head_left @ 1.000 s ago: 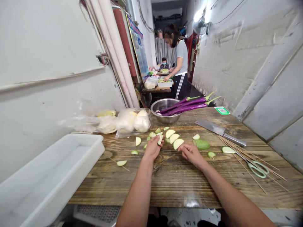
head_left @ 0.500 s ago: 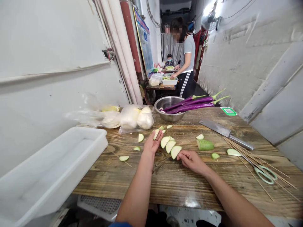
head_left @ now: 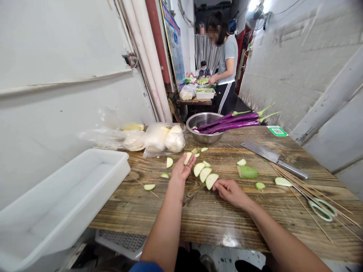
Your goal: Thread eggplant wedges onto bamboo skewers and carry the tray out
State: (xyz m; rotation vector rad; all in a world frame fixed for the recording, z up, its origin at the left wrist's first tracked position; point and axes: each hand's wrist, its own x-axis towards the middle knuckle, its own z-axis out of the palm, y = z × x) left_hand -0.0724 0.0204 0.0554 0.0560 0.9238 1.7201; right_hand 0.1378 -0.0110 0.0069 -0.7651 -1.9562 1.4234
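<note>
My left hand (head_left: 183,167) is palm up, its thumb and fingers around a pale half-round zucchini slice (head_left: 187,158). My right hand (head_left: 229,192) is closed in a pinch at the near end of a slanting row of zucchini slices (head_left: 205,174). The slices line up as on a skewer, though the stick itself is hardly visible. Loose slices (head_left: 169,162) lie around my left hand. Farther right are a cut zucchini piece (head_left: 248,172) and its stem end (head_left: 259,186).
A cleaver (head_left: 262,152), bamboo skewers (head_left: 310,189) and green-handled scissors (head_left: 322,209) lie at right. Behind stand a steel bowl (head_left: 206,138) with long purple eggplants (head_left: 231,125) and bagged white vegetables (head_left: 163,140). A white tray (head_left: 85,196) is at left. Two people are farther back.
My hands and the row of slices keep almost the same pose. The view has shifted slightly. The standing co-worker's hands have risen from the white tray toward the table behind it.
</note>
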